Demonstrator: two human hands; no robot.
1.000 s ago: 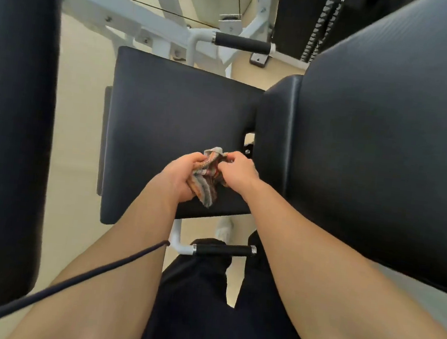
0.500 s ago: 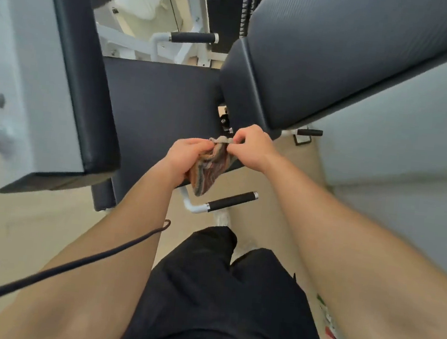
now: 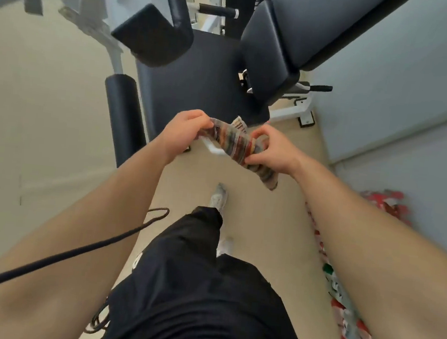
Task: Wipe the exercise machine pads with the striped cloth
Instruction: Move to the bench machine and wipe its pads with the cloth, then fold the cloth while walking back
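Holding the cloth [image 3: 236, 145] bunched between both hands in the air, left hand [image 3: 183, 134] pinching one end and right hand [image 3: 269, 153] clamped on the other, a loose tail hanging below the right. Cloth sits off the pads, just in front of the seat pad [image 3: 198, 84], back pad [image 3: 314, 27] up right. Likely risk: a wadded cloth wipes only a narrow strip, or the tail snags on the frame [image 3: 289, 112].

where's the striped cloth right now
In the head view, the multicoloured striped cloth is centre frame, bunched between the left hand and right hand, held in the air just in front of the black seat pad.
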